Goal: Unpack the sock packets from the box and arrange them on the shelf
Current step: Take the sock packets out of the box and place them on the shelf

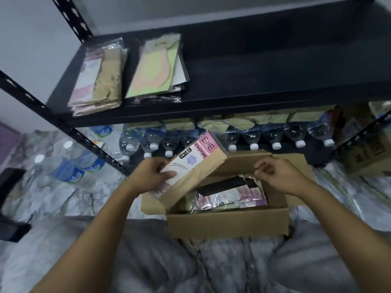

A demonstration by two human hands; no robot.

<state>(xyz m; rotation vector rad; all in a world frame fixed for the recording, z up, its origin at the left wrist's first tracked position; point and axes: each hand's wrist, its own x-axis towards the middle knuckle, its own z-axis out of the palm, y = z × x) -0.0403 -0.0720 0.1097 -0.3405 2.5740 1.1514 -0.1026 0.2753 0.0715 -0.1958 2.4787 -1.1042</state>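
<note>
An open cardboard box [228,224] sits on the floor in front of me, with several sock packets [228,199] lying inside. My left hand [151,173] grips a beige and pink sock packet [193,166], tilted above the box's left side. My right hand [277,173] hovers over the box's far right, fingers curled, holding nothing that I can see. On the black shelf [264,70] lie two stacks: beige and pink packets [99,77] at the left and green-carded packets [157,68] beside them.
Water bottles [254,138] in shrink wrap line the floor under the shelf, with more bottles [69,163] at the left. The shelf's slotted black posts [69,127] cross the left side. Another carton [368,153] stands at the right. My grey-clad legs [148,256] flank the box.
</note>
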